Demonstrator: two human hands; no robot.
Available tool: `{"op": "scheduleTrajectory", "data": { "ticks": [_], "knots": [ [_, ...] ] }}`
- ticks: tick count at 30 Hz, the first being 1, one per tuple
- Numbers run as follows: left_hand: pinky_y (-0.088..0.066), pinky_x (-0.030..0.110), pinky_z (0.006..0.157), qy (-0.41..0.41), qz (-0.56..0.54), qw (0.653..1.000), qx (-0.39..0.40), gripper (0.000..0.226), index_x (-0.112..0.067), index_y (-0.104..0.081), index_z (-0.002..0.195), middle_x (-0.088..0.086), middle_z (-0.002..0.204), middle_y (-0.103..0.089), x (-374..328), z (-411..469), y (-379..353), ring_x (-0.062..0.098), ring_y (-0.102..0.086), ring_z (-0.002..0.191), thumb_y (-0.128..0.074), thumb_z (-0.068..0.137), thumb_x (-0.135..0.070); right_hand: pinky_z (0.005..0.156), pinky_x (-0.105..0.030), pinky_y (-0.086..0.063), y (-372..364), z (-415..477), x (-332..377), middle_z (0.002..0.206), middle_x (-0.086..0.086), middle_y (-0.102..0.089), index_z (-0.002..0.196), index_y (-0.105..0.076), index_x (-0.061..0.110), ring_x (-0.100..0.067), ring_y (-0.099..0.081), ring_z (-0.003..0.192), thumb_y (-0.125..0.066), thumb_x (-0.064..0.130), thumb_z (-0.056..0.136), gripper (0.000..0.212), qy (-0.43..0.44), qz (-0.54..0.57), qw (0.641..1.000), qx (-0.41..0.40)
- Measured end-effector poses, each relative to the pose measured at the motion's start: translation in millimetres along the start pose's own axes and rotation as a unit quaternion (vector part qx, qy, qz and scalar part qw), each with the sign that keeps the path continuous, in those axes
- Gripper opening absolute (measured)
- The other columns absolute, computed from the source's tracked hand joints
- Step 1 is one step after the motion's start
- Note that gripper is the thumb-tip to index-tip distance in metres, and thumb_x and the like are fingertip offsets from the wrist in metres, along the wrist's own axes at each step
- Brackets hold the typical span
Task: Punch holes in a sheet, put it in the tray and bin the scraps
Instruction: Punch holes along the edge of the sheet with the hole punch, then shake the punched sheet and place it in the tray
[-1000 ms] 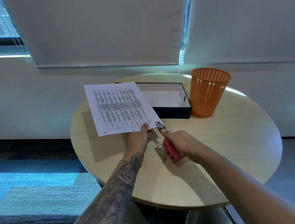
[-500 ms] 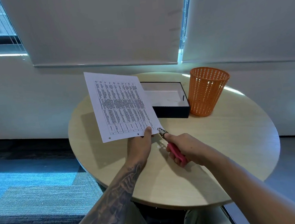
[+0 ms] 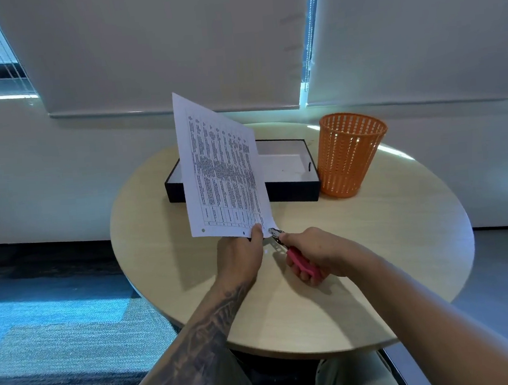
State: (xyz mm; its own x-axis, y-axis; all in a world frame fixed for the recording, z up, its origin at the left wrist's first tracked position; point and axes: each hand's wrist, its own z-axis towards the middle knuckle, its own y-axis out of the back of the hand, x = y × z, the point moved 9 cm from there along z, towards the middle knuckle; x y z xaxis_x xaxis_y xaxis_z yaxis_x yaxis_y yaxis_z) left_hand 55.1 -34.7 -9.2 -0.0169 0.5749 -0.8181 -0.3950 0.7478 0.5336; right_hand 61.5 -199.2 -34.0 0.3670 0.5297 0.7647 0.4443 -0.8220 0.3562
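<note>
Left grip [image 3: 241,255] pinches printed sheet [image 3: 220,176] by its lower edge, sheet tilted up steeply over the surface [image 3: 389,242]. Right grip [image 3: 316,253] wraps pink-handled punch [image 3: 295,256], metal head at the sheet's lower right corner. Two holes show along the bottom edge. Black tray [image 3: 292,186] sits behind, orange bin [image 3: 351,156] just beside it.

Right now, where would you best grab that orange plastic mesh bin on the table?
Probably by its top rim, from above or the right: the orange plastic mesh bin stands upright, mouth open, and the black rectangular tray crowds its left side.
</note>
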Motion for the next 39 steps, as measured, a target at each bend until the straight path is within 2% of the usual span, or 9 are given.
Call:
{"op": "scheduleTrajectory", "data": {
  "ticks": [4,16,20,23,25,26,29,34,39],
  "knots": [
    [-0.029,0.024,0.067,0.005,0.048,0.999,0.023,0.034,-0.013,-0.067,0.091,-0.008,0.078,-0.058,2,0,-5,0.023,-0.057,0.082,-0.044,0.103,-0.035,0.045,-0.021,-0.037,0,0,1,0.054,-0.007,-0.056,0.08,-0.06,0.006,-0.018,-0.049,0.039,-0.043,0.051,0.104,0.054,0.005,-0.017,1.0,-0.008],
    [-0.042,0.027,0.096,0.084,-0.145,0.986,0.025,0.053,-0.006,-0.059,0.135,0.008,0.133,-0.065,11,-8,4,0.026,-0.06,0.118,-0.055,0.099,-0.045,0.061,-0.033,-0.047,37,-20,-11,0.086,-0.017,-0.069,0.094,-0.059,0.007,-0.031,-0.06,0.07,-0.044,0.044,0.1,0.04,0.008,-0.011,0.998,-0.064],
    [-0.055,0.033,0.079,0.101,-0.159,0.982,0.032,0.066,0.009,-0.065,0.108,0.028,0.107,-0.069,14,-11,5,0.036,-0.068,0.088,-0.053,0.096,-0.055,0.079,-0.039,-0.051,76,-16,-10,0.103,-0.004,-0.063,0.102,-0.06,0.019,-0.026,-0.06,0.095,-0.047,0.057,0.094,0.041,0.081,-0.242,0.941,-0.222],
    [-0.039,0.027,0.052,0.104,-0.153,0.982,0.045,0.058,-0.011,-0.063,0.062,0.008,0.056,-0.054,9,-16,8,0.02,-0.046,0.053,-0.052,0.095,-0.058,0.087,-0.042,-0.048,83,-20,-17,0.114,-0.007,-0.058,0.111,-0.06,0.018,-0.031,-0.053,0.11,-0.052,0.05,0.091,0.038,0.085,-0.354,0.883,-0.296],
    [-0.05,0.028,0.059,0.089,-0.166,0.981,0.043,0.058,0.0,-0.07,0.085,0.01,0.066,-0.065,6,-15,8,0.023,-0.061,0.061,-0.054,0.095,-0.055,0.088,-0.042,-0.046,84,-22,-20,0.115,-0.007,-0.059,0.11,-0.061,0.018,-0.031,-0.052,0.111,-0.054,0.05,0.089,0.039,0.094,-0.379,0.861,-0.325],
    [-0.056,0.031,0.075,0.08,-0.172,0.981,0.042,0.063,0.007,-0.066,0.101,0.016,0.101,-0.069,5,-16,8,0.027,-0.067,0.094,-0.054,0.096,-0.054,0.087,-0.042,-0.046,85,-22,-21,0.114,-0.006,-0.06,0.109,-0.061,0.018,-0.03,-0.052,0.109,-0.055,0.052,0.088,0.04,0.093,-0.377,0.86,-0.33],
    [-0.044,0.017,0.056,0.058,-0.169,0.982,0.058,0.064,0.005,-0.069,0.095,0.017,0.083,-0.07,0,-16,7,0.012,-0.058,0.059,-0.054,0.095,-0.057,0.093,-0.042,-0.045,90,-16,-20,0.124,-0.005,-0.059,0.118,-0.062,0.022,-0.028,-0.052,0.114,-0.055,0.065,0.087,0.053,0.078,-0.398,0.861,-0.308],
    [-0.051,0.027,0.102,0.05,-0.248,0.962,0.105,0.043,-0.017,-0.066,0.13,-0.009,0.122,-0.071,-13,-19,-2,0.013,-0.065,0.116,-0.062,0.096,-0.043,0.101,-0.04,-0.046,100,-17,48,0.132,-0.003,-0.064,0.136,-0.059,0.015,-0.025,-0.06,0.124,-0.056,0.059,0.096,0.06,0.228,-0.011,0.952,-0.203],
    [-0.046,0.034,0.106,-0.043,-0.012,0.984,0.17,0.047,-0.026,-0.071,0.116,0.006,0.124,-0.071,-34,-11,2,0.024,-0.062,0.122,-0.043,0.097,-0.06,0.096,-0.044,-0.054,93,-20,106,0.12,-0.009,-0.073,0.121,-0.062,0.012,-0.028,-0.067,0.115,-0.058,0.025,0.102,0.023,0.283,0.301,0.906,-0.084]
  ]
}}
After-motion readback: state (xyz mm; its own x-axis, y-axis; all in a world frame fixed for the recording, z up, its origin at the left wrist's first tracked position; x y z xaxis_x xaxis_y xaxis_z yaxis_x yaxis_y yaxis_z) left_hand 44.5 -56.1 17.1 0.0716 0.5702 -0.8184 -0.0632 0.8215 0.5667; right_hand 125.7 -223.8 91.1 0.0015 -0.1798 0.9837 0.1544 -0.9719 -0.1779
